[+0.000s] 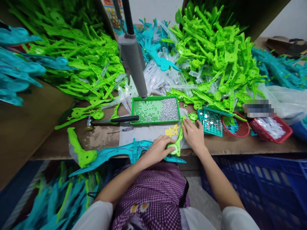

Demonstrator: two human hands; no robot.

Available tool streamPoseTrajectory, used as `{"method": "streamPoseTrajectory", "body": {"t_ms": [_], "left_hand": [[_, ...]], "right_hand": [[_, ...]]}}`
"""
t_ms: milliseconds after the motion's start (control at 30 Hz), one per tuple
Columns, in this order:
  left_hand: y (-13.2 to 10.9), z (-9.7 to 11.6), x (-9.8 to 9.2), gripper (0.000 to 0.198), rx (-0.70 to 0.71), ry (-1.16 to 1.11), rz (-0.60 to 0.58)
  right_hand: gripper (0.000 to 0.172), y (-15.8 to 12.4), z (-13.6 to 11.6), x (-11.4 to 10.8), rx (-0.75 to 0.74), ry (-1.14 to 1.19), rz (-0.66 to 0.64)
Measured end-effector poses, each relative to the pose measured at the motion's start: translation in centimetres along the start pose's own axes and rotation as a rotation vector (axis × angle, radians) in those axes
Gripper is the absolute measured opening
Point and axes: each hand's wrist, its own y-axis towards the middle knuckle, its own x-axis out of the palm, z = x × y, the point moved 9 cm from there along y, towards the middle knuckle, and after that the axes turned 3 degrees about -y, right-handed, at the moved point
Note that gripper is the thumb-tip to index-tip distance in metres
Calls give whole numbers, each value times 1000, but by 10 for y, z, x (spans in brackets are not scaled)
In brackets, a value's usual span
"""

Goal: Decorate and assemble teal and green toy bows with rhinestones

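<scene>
A long blue plastic piece (115, 152), shaped like a toy bow, lies along the front edge of the bench. At its left end is a bright green plastic arm (82, 155). Another green plastic part (178, 147) with a round end sits over its right end. My left hand (159, 147) grips this round end, thumb and fingers against it. Higher up the same part, my right hand (193, 134) presses with its fingers together at the narrow arm; its fingertips partly hide it. Both hands rest low over the bench edge.
An electric screwdriver (135, 64) hangs above a green tray of screws (131, 110). A hammer (112, 120) and a small screwdriver (121, 130) lie left. A teal basket of metal discs (200, 123) and red baskets (271, 135) stand right. Green parts (216, 48) pile up behind.
</scene>
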Motion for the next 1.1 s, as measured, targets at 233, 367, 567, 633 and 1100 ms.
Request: {"method": "streamPoseTrajectory", "body": {"t_ms": [233,367,567,633,1100], "left_hand": [[3,-2,9,36,-86,115,45],[4,-1,9,35,-92,116,40],[5,-1,9,35,-70,127,40],[5,-1,9,34,-71,128,36],[11,-6,4,21,-103,56,-53]], "right_hand": [[43,-10,5,5,54,23,12],[43,-3,9,5,48,25,-59],[51,4,7,13,39,-51,-142],[52,4,4,15,19,-63,-159],[54,1,3,22,85,-76,-151]]}}
